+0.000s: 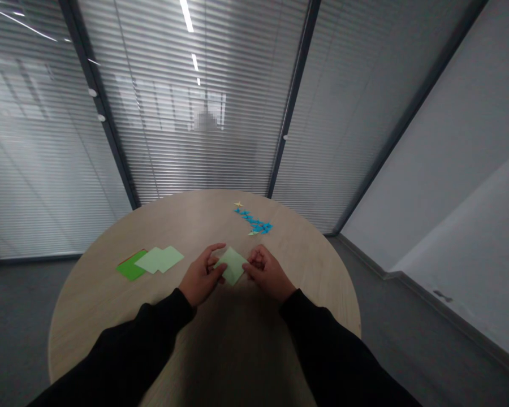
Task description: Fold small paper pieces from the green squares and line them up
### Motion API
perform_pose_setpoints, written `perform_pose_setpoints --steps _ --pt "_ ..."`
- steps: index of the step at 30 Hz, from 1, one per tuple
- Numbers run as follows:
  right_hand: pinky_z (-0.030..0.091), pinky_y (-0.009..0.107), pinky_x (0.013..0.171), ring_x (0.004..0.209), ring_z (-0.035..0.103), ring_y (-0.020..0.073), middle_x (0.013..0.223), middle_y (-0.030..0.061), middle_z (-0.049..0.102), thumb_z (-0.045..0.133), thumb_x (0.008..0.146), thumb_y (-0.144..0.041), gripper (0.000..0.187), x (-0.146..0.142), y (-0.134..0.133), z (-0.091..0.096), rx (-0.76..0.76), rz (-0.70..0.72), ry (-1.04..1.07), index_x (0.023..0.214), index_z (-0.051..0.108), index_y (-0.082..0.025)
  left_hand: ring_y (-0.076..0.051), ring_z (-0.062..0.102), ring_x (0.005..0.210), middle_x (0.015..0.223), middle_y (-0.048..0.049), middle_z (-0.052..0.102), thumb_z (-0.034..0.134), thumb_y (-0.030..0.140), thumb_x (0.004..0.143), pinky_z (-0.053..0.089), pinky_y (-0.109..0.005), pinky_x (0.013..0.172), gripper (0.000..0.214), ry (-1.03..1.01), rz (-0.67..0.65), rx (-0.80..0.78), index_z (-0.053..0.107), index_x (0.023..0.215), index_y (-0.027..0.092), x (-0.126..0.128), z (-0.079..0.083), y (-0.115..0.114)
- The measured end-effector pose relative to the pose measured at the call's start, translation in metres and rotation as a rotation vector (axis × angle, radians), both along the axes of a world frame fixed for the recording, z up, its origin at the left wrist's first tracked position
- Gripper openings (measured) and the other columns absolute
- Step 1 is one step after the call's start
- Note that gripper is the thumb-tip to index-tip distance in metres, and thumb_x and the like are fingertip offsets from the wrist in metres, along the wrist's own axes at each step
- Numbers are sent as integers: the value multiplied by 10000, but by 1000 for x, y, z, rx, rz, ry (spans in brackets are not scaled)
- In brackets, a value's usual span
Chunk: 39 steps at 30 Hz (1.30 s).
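Observation:
A pale green paper square (232,264) lies tilted like a diamond on the round wooden table (110,316). My left hand (201,278) pinches its left corner with thumb and fingers. My right hand (267,272) has its fingers curled and grips the paper's right corner. Both arms are in black sleeves.
To the left lie loose paper sheets: pale green squares (160,259) overlapping a darker green sheet (129,268). Farther back sits a row of small blue folded paper pieces (254,221) with a yellowish one (238,204) at its end. Glass walls with blinds stand behind the table.

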State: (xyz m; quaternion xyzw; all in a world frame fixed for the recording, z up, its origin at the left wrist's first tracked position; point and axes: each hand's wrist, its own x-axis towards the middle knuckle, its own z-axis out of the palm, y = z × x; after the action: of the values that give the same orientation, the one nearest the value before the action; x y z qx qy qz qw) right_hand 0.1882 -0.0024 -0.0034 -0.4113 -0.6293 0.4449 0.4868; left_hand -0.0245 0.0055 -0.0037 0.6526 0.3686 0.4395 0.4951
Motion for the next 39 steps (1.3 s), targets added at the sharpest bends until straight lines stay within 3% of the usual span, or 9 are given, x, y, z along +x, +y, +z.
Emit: perform_pose_setpoints --steps 5,8,13,17,21,23,26,31,39 --pt "371 230 531 548 482 105 684 -24 565 581 861 -269 177 4 -1 4 101 -5 -195 984 684 -194 -145 638 567 632 23 630 603 380 869 467 -245 560 218 -1 32 -8 589 964 184 1 -1 3" --pt "337 228 526 550 440 94 764 5 612 550 822 -184 257 5 -3 8 184 -24 -276 991 744 -194 -141 623 550 623 9 641 570 297 837 460 -250 560 210 34 49 -67 645 985 168 -1 -1 5" --pt "345 222 517 542 437 81 890 27 654 631 825 -265 227 5 -2 9 170 -37 -244 1011 743 -199 -143 631 615 754 -10 707 627 221 755 470 -270 621 358 75 -26 -8 645 1109 175 -4 1 5" --pt "310 217 486 490 393 71 788 8 652 686 820 -347 243 7 -1 6 77 -5 -212 998 736 -190 -195 682 750 916 -73 754 677 307 774 508 -333 726 253 143 22 6 673 989 174 -4 4 4" --pt "371 229 518 544 476 79 1007 52 708 767 766 -411 254 7 1 3 59 14 -146 883 721 -190 -247 678 1014 1162 -129 722 721 369 775 490 -384 911 207 57 42 65 652 799 176 -6 3 7" --pt "419 244 559 605 539 98 1083 69 705 789 744 -430 271 5 2 1 30 26 -75 813 695 -186 -234 682 972 1129 -124 728 725 370 778 500 -371 876 221 23 43 56 618 775 177 -5 2 7" --pt "450 259 594 639 573 118 968 59 704 793 738 -437 290 3 2 -2 -23 22 12 787 665 -181 -192 676 819 989 -88 734 742 364 761 510 -320 746 255 -24 29 9 586 844 179 -1 2 4" --pt "386 234 530 561 500 104 689 -12 610 758 779 -437 293 -3 0 -6 -23 -24 -31 805 624 -179 -147 638 685 930 -47 702 767 358 749 484 -270 622 651 -83 -17 -79 470 1302 187 5 6 -3" --pt "444 245 602 665 577 121 867 8 648 734 784 -345 363 -8 -3 -6 -1 8 -13 1082 575 -211 -137 599 624 829 -48 698 713 420 789 499 -289 614 355 14 20 -41 649 1004 144 7 7 -5"
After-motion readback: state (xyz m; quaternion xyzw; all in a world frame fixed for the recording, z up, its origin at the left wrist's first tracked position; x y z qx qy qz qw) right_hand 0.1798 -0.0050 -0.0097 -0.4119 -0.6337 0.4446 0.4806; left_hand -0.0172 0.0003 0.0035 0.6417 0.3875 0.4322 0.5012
